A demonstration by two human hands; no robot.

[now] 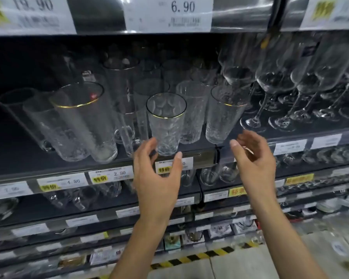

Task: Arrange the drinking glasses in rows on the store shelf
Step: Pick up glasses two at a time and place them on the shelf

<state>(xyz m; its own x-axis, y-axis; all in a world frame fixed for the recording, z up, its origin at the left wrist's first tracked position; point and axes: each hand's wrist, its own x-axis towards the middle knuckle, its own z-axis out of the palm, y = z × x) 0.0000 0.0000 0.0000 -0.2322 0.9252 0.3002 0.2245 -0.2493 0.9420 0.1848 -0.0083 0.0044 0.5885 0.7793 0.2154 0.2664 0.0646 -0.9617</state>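
Head camera is looking slightly down at a dark store shelf [12, 150] with clear glasses standing on it in loose rows. Front and centre, a textured glass [166, 125] with a thin gold rim is sitting right at the shelf's front edge. The left hand [155, 174] is reaching up to its base, fingers curved in a wide C with the thumb out in front. It isn't gripping anything, and I honestly can't tell if a fingertip is touching the glass or just beside it. The right hand [254, 158] is hovering a bit blurry with relaxed, spread fingers, holding nothing, just below a second gold-rimmed glass [224, 115] that's standing to the right of the first one. Off to the left a tall glass [83, 121] with a gold rim is standing near the front, with plainer tumblers crowding behind it. Wine glasses [270, 87] are filling the right end of the same shelf. Price tags [119, 174] are lining the front edge, and yellow-black striped tape [199, 256] is showing on the floor below.
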